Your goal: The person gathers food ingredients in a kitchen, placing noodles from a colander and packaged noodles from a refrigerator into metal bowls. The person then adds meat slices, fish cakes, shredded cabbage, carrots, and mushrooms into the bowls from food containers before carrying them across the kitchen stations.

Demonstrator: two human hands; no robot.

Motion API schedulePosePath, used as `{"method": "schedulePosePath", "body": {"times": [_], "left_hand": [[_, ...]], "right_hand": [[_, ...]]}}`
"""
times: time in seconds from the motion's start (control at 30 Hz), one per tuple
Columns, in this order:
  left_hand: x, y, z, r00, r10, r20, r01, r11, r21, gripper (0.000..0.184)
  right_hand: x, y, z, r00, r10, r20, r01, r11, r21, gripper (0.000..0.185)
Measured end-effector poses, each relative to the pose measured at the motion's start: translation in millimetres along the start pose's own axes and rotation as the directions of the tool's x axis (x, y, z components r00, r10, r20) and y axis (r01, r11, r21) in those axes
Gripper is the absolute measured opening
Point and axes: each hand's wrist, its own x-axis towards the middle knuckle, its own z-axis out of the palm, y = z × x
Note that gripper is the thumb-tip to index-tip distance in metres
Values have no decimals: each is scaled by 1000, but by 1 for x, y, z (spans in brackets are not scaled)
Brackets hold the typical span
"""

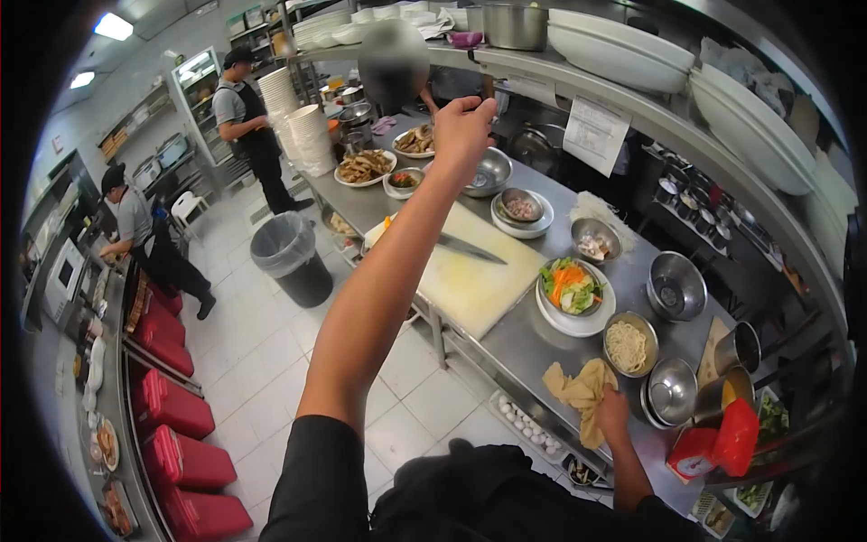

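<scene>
My left hand [465,131] is stretched far forward and raised, its fingers curled closed above a steel mixing bowl [489,172]. What it holds, if anything, is hidden. My right hand [612,414] is closed on a yellowish cloth [582,390] at the near edge of the steel counter. Close to the cloth are a bowl of noodles [630,345] and a bowl of lettuce and shredded carrot [572,287] on a white plate. Under my left forearm lies a cutting board [483,289] with a knife [474,248] on it.
Plates of browned food [365,167] stand at the far end. Small bowls of chopped meat [521,208] sit mid-counter. A red scale [695,454] is at the right. Overhead runs a shelf with large white dishes [623,54]. A bin [293,257] and two people are left; another person is across.
</scene>
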Motion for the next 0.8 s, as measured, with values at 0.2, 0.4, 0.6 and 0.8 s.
{"method": "schedulePosePath", "body": {"times": [0.2, 0.4, 0.6, 0.8], "left_hand": [[63, -7, 24, 980, 42, 195, -28, 997, -76, 34], [85, -18, 21, 968, 138, 211, -130, 990, -55, 26], [81, -3, 14, 946, 122, 300, -122, 992, -17, 26], [93, -10, 17, 962, 129, 243, -118, 991, -59, 26]], "right_hand": [[3, -30, -17, 991, 136, -15, -136, 991, 7, 20], [-8, -30, 5, 970, 199, -142, -214, 972, -95, 19], [-6, -54, -4, 947, 280, -156, -295, 952, -84, 26], [0, -48, 0, 939, 319, -133, -331, 940, -87, 26]]}}
